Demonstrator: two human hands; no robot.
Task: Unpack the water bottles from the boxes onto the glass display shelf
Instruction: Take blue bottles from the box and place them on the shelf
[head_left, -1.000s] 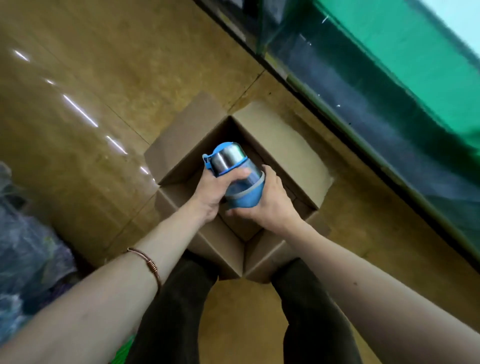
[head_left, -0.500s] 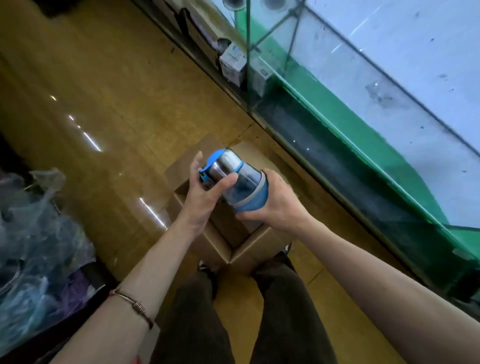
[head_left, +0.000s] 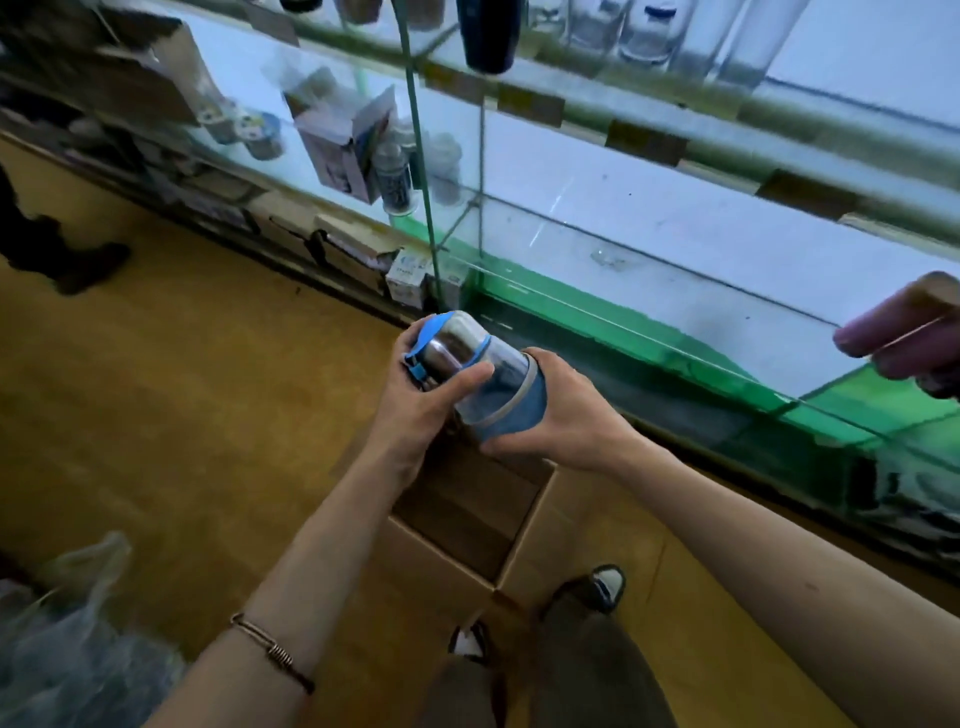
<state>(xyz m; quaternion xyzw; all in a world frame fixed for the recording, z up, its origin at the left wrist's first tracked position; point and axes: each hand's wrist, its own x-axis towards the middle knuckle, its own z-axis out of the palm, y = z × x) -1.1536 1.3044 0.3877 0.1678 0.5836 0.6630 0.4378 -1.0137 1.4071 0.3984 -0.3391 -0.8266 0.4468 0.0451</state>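
Bottle, short cylinder with clear body, shiny steel cap and blue plastic trim (head_left: 475, 376), held tilted above the open brown cardboard box (head_left: 467, 519) on the glossy ochre floor (head_left: 197, 405). Left hand (head_left: 421, 410) wraps the cap end, thumb over the steel; right hand (head_left: 566, 421) cups the blue base. Glass display shelf with green edges (head_left: 649, 249) stands just beyond, front pane near the bottle, bare white shelf surface behind it. Crinkled clear plastic bags (head_left: 67, 639) lie at lower left, well apart.
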